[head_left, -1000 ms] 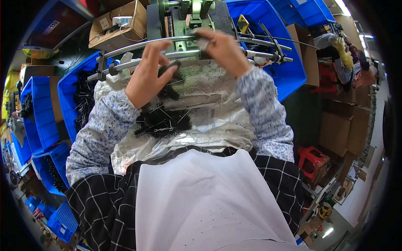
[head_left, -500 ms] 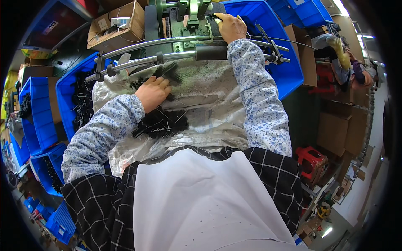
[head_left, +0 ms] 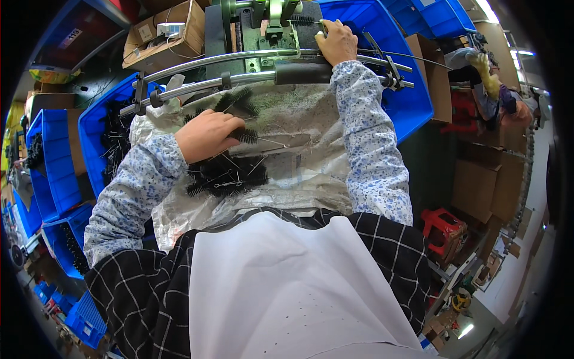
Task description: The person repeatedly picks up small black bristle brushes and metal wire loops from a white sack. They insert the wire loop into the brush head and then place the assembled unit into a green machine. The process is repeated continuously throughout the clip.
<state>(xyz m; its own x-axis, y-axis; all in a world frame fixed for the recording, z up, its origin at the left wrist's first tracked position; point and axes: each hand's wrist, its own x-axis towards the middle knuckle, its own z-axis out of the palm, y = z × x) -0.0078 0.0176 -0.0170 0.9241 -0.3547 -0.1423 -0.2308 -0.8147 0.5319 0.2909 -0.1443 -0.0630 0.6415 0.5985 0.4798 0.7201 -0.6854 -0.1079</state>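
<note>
Right hand: upper centre-right of the frame, beyond the rails; fingertips closed on the wire end of one brush.
Right brush: black, lying roughly crosswise at the machine, top centre; whether it touches the machine cannot be told.
Change, right: the brush now lies nearer to level than half a second ago, and the hand has shifted slightly to the right; judged to be alignment at the machine.
Left hand: left of centre, over the sheet; fingers and thumb appear to pinch a second brush, though the contact is partly hidden.
Left brush: bristles at the fingertips, bare wire pointing right.
Change, left: the hand has drawn back leftward, exposing this brush; judged to be one piece singled out.
Pile: tangled black brushes below the left hand, left of centre.
Upper brushes: lying between that hand and the rails.
</note>
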